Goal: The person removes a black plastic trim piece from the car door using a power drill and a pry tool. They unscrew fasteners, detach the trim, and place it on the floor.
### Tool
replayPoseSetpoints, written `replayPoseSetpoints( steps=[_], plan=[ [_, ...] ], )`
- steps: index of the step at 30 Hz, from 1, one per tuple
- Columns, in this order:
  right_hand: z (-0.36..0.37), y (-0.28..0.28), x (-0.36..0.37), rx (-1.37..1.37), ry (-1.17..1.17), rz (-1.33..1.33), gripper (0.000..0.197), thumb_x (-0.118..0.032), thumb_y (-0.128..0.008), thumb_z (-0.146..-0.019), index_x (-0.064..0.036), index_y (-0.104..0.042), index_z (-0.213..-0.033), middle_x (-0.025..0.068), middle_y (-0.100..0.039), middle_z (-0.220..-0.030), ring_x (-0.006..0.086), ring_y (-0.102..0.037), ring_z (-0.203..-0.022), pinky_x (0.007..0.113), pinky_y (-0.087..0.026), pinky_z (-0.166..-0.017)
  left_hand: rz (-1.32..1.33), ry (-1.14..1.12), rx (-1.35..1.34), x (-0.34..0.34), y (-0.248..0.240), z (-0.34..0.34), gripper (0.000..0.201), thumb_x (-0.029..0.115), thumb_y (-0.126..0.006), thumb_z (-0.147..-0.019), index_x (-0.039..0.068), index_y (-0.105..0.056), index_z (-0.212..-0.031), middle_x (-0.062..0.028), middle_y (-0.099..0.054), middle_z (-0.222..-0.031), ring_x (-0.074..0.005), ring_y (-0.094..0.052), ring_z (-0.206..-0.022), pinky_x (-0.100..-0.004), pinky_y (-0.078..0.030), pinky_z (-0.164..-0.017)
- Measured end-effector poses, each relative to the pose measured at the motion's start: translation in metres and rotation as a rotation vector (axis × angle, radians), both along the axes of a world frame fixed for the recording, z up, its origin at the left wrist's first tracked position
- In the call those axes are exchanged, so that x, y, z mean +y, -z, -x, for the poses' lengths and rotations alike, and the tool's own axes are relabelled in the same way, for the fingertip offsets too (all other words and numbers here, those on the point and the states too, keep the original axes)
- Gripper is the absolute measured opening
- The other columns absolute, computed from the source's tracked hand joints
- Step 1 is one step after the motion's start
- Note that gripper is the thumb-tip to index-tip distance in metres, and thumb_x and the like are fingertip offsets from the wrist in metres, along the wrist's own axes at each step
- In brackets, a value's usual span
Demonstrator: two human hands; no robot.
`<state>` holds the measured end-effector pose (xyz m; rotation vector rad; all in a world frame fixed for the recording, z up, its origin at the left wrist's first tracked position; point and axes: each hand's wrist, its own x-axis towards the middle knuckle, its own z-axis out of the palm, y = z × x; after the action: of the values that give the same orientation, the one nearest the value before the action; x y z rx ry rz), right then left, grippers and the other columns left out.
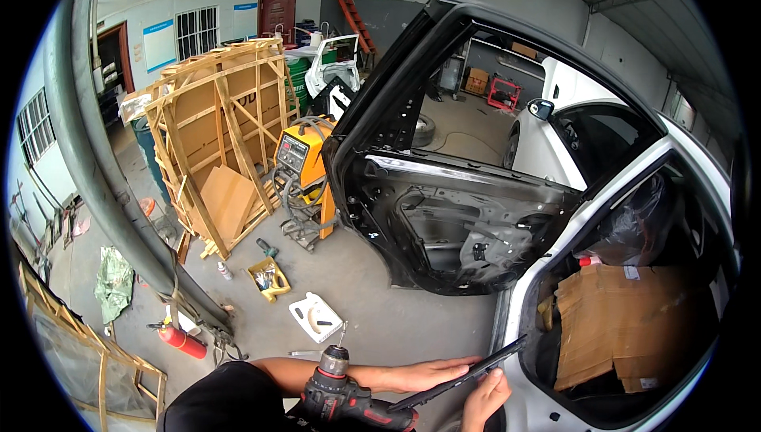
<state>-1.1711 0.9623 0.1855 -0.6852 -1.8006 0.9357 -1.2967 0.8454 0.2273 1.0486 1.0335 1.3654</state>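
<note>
Car [519,309]: white; cargo stowed inside its open doorway.
Door [476,210]: swung wide; inner trim judged already off, bare dark metal exposed, no cover seen refitted.
Wooden crate [231,119]: stood upright, brown cardboard enclosed by slats.
Carton [626,313]: creased, brown, wedged in the doorway.
Plastic bag [634,230]: dark, set behind the carton; contents cannot be told.
Black strip [448,385]: held beside the car, apart from the door; judged not yet fitted.
Drill [334,380]: bit mounted, pointed up; support hidden.
Jug [305,315]: white, laid flat; contents unclear.
Yellow tray [275,292]: small tools kept inside.
Right hand [485,402]: closed round the strip.
Left hand [432,374]: strip held, fingers outstretched, tips partly hidden.
</note>
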Motion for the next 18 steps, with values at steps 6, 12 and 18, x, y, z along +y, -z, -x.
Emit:
replayPoseSetpoints(
  steps=[6, 12, 18],
  plan=[
    [0.006, -0.008, -0.006, 0.005, 0.118, -0.085, 0.046, -0.027, -0.044, -0.098, 0.0020, -0.041, -0.063, 0.0043, -0.044, -0.053, 0.0122, -0.040, -0.052, 0.033, -0.031, -0.047, -0.018, 0.013, -0.030, 0.000, -0.003, 0.000, 0.054, 0.035, -0.031, -0.103, 0.002, -0.025, -0.145, -0.0087, -0.033, -0.146, -0.0160, -0.029, -0.135, -0.0289, -0.023, -0.111],
    [0.010, -0.016, -0.005, -0.014, 0.100, -0.207, 0.044, -0.025, -0.044, -0.098, 0.0040, -0.044, -0.065, 0.0089, -0.044, -0.053, 0.0153, -0.038, -0.050, 0.035, -0.030, -0.046, -0.037, -0.001, -0.052, 0.005, 0.010, 0.001, 0.053, 0.035, -0.030, -0.103, 0.003, -0.026, -0.145, -0.0085, -0.033, -0.146, -0.0159, -0.029, -0.135, -0.0288, -0.023, -0.111],
    [0.010, -0.007, 0.000, -0.009, 0.030, -0.096, 0.049, -0.028, -0.042, -0.099, 0.0034, -0.044, -0.062, 0.0051, -0.044, -0.051, 0.0122, -0.039, -0.049, 0.032, -0.031, -0.047, -0.019, 0.001, -0.070, 0.005, 0.014, 0.004, 0.054, 0.036, -0.030, -0.103, 0.003, -0.026, -0.145, -0.0084, -0.033, -0.146, -0.0158, -0.029, -0.135, -0.0287, -0.023, -0.111]
  ],
)
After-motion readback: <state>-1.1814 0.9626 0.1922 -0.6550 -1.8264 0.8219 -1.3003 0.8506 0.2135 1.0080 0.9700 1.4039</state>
